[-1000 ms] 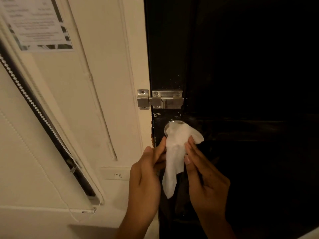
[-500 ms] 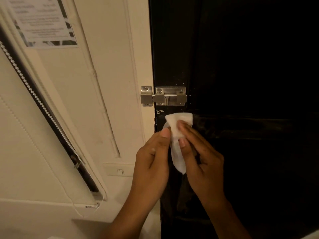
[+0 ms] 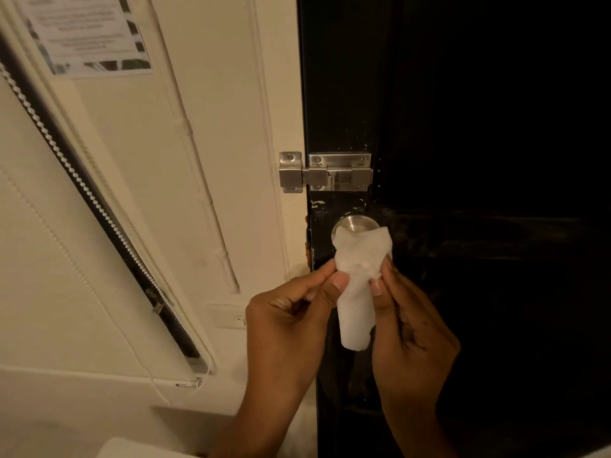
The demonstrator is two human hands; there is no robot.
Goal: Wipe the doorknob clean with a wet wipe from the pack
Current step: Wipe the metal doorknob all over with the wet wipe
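A round steel doorknob point(image 3: 355, 223) sticks out of the black door point(image 3: 479, 127); only its top shows. A white wet wipe point(image 3: 358, 276) drapes over the knob's lower part and hangs down as a folded strip. My left hand point(image 3: 291, 312) pinches the wipe's left edge between thumb and forefinger. My right hand point(image 3: 410, 325) pinches the right edge with its fingertips. Both hands sit just below the knob. The pack of wipes is not in view.
A steel slide bolt point(image 3: 325, 172) bridges door and cream frame right above the knob. A wall switch plate point(image 3: 229, 317) sits left of my left hand. A window blind with a beaded chain point(image 3: 82, 180) slants across the left wall, below a posted paper notice point(image 3: 82, 31).
The wipe covered the whole knob half a second ago. Both hands have drawn it downward, so the knob's top is bare now, and the wipe hangs longer.
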